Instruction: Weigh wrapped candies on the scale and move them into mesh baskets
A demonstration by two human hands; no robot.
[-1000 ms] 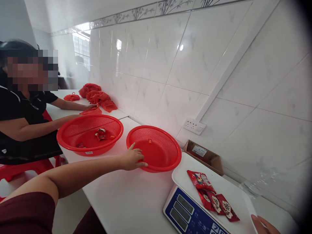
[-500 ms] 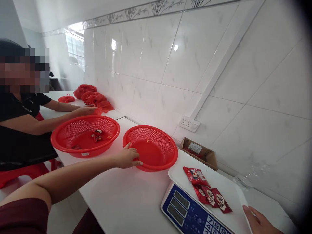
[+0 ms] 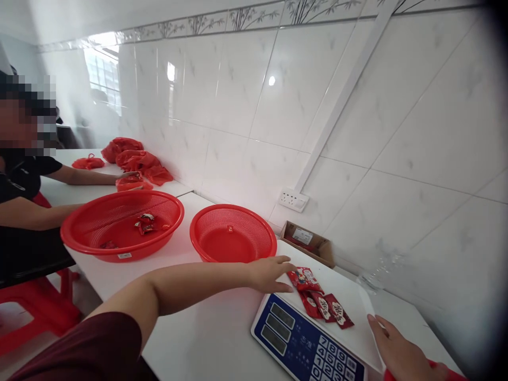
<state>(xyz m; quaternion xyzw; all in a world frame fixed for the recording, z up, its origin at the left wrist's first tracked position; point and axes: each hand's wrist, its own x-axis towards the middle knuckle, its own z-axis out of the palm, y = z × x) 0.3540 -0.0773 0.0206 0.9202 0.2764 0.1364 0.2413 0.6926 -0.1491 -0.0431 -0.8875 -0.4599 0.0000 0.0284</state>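
My left hand (image 3: 273, 274) reaches across to the left side of the scale tray (image 3: 349, 288), fingers spread and holding nothing. Its fingertips are at the near end of several small red snack packets (image 3: 323, 301) lying on the tray; whether they touch cannot be made out. My right hand (image 3: 400, 346) is at the tray's right edge, with its fingers on the rim. Under the tray is a digital scale (image 3: 304, 341) with a blue keypad panel. A smaller red mesh basket (image 3: 234, 244), just behind my left forearm, shows no packets inside.
A larger red basket (image 3: 119, 253) with a few packets (image 3: 145, 225) stands left. Beyond it a co-worker's hand (image 3: 130, 177) is at a red bag (image 3: 134, 183), near more red bags (image 3: 137, 160). A cardboard box (image 3: 307, 244) and clear plastic (image 3: 379, 272) lie along the wall.
My left hand has moved right, from the smaller basket's rim to the packets on the scale tray. My right hand remains at the tray edge. The view has shifted slightly right.
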